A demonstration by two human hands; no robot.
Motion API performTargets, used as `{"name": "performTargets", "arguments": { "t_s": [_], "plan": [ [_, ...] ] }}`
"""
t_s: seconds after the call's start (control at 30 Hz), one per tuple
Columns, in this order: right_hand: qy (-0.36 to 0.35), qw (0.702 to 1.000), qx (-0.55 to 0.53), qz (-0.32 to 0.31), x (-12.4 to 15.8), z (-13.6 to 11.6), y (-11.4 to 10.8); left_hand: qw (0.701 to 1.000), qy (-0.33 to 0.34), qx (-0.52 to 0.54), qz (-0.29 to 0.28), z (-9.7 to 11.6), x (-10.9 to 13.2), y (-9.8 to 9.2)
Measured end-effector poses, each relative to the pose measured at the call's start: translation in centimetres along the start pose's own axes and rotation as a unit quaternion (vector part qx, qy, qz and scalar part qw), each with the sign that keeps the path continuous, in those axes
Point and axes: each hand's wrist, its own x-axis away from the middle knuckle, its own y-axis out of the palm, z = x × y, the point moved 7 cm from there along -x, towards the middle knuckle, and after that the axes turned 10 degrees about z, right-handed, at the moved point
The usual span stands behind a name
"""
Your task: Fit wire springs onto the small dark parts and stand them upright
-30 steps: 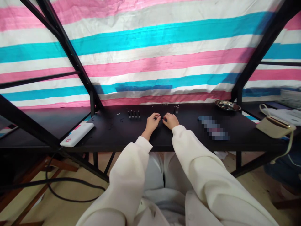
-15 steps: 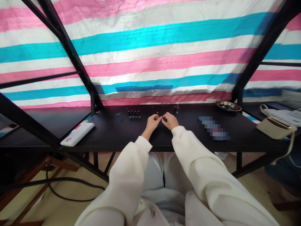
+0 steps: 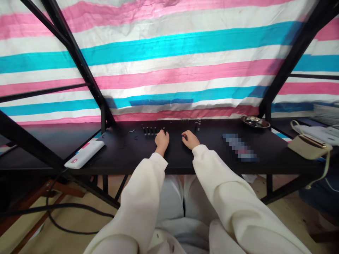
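My left hand (image 3: 162, 140) pinches a small black cylinder with a pale end (image 3: 164, 129) just above the black table. Left of it, several similar black cylinders with light ends (image 3: 149, 131) stand side by side in a short row. My right hand (image 3: 191, 139) rests over the table to the right, apart from the left one, its fingers curled in; what they hold, if anything, is too small to make out. Beyond the right hand lies a small dark piece with a pale end (image 3: 198, 127), beside thin white bits.
A white power bank (image 3: 84, 154) lies at the left of the black table (image 3: 127, 155). At the right are a shiny metal dish (image 3: 255, 122), a blurred-out flat item (image 3: 239, 147) and a beige pouch (image 3: 308, 146) with a strap. Black frame posts slant up at both sides.
My hands have parted from where they met. The left has moved left towards the row with the black cylinder; the right has stayed nearly in place. The view has shifted slightly.
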Motion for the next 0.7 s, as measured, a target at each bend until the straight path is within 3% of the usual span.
{"name": "performTargets", "arguments": {
  "t_s": [0.23, 0.47, 0.7],
  "plan": [
    [0.020, 0.999, 0.014, -0.024, 0.0, 0.4, 0.4, 0.996, 0.015, -0.085, -0.027, -1.8, -1.7, 0.0],
    [0.049, 0.996, 0.056, -0.045, 0.0, 0.6, 0.4, 0.993, 0.021, -0.110, -0.039, -1.6, -1.6, 0.2],
    [0.246, 0.944, 0.217, -0.017, 0.5, 3.6, -2.1, 0.990, 0.037, -0.134, -0.030, -1.3, -1.2, 0.0]
  ]
}}
